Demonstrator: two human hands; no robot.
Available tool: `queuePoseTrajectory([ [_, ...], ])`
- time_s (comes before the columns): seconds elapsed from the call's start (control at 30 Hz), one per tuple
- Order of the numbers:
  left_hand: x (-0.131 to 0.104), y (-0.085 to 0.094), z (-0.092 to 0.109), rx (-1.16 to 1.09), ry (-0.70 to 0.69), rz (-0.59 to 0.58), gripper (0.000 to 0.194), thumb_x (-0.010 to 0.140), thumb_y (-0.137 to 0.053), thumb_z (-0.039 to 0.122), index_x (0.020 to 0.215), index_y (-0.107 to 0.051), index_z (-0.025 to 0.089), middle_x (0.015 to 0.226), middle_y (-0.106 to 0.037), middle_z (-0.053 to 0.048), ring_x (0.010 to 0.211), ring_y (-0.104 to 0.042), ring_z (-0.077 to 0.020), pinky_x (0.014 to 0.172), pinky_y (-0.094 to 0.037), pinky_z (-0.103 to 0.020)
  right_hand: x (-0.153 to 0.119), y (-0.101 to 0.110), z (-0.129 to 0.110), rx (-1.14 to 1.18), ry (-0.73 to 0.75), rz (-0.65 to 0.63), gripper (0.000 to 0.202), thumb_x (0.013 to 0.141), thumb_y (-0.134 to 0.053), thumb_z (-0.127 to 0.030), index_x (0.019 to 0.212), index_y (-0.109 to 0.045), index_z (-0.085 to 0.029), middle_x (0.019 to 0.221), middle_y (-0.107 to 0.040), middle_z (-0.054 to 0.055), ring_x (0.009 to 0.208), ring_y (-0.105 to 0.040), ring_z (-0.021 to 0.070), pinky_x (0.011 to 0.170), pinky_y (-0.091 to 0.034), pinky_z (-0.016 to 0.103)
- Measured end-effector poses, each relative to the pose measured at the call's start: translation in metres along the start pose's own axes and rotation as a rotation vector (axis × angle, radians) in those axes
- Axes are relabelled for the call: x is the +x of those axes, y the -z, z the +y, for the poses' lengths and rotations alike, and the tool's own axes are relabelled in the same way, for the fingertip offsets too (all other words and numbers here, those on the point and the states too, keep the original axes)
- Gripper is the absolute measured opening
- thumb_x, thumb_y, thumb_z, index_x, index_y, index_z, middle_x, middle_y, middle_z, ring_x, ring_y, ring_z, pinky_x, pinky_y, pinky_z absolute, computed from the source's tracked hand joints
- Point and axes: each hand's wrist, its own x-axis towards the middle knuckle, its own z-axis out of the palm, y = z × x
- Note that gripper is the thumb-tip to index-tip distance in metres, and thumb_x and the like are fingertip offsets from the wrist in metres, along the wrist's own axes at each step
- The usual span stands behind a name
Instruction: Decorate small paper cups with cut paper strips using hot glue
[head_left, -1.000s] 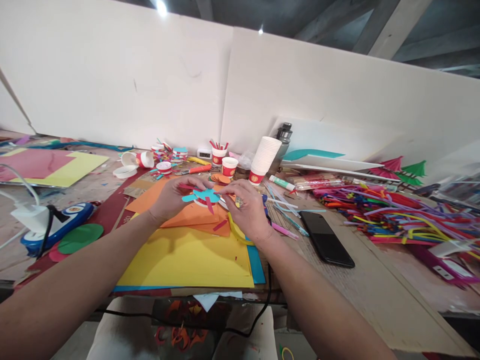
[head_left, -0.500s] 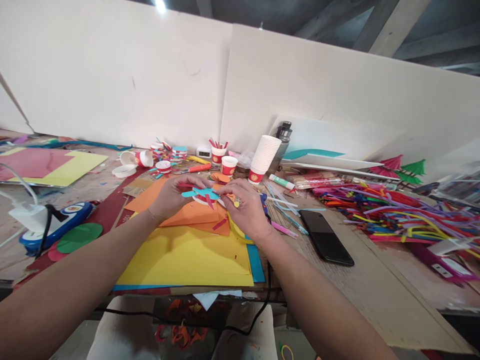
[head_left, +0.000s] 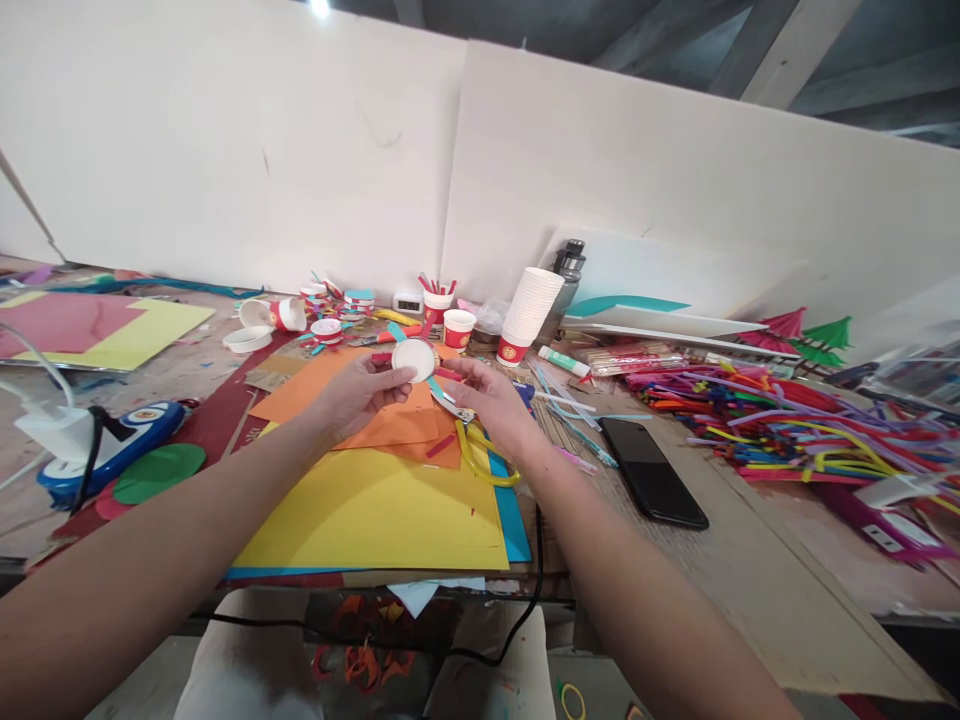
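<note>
A cut-down paper cup base, round and white inside, is tilted toward me above the paper sheets, with red and turquoise paper strips sticking out around it. My left hand grips its left side, thumb on the white face. On the right, my right hand has its fingertips closed at a red strip by the rim. Yellow-handled scissors lie below my right hand, partly covered by it. Underneath are orange sheets and a yellow sheet.
Stacked paper cups and a cup holding red strips stand behind. More cut cup pieces lie back left. To the right are a phone and a pile of pipe cleaners. A power strip sits at left.
The cup piece has turned from its strip-covered turquoise side to show its white hollow face, and it has risen slightly. My right hand has shifted a little, exposing more of the yellow scissor handles.
</note>
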Motion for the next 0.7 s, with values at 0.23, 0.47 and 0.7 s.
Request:
queuePoseTrajectory([
  [0.23,-0.001,-0.001,-0.002,-0.051,0.035,0.035,0.034,0.059,-0.087,0.022,0.087,-0.072,0.01,0.069,-0.062,-0.001,0.058,-0.054,-0.0057,0.055,-0.046,-0.018,0.003,-0.006,0.007,0.211,-0.098,-0.017,0.036,0.07,-0.074,-0.048,0.095,-0.075,-0.022,0.095,-0.07,0.002,0.077,-0.056,0.0127,0.066,-0.041,0.025],
  [0.47,-0.002,-0.003,-0.003,0.004,0.03,-0.013,0.035,0.059,-0.088,0.022,0.089,-0.073,0.01,0.07,-0.063,-0.001,0.058,-0.053,-0.0063,0.054,-0.043,-0.019,0.005,-0.012,0.016,0.119,-0.026,0.018,0.032,0.073,-0.067,-0.045,0.085,-0.077,-0.017,0.06,-0.053,-0.004,0.058,-0.034,0.0084,0.056,-0.024,0.025],
  [0.7,-0.001,-0.001,-0.004,-0.005,0.02,-0.026,0.034,0.06,-0.087,0.021,0.09,-0.073,0.012,0.07,-0.064,-0.001,0.058,-0.053,-0.0069,0.055,-0.043,-0.02,0.003,-0.015,0.01,0.233,-0.077,0.044,0.036,0.065,-0.072,-0.047,0.084,-0.075,-0.016,0.062,-0.052,-0.004,0.058,-0.034,0.0086,0.057,-0.025,0.025],
])
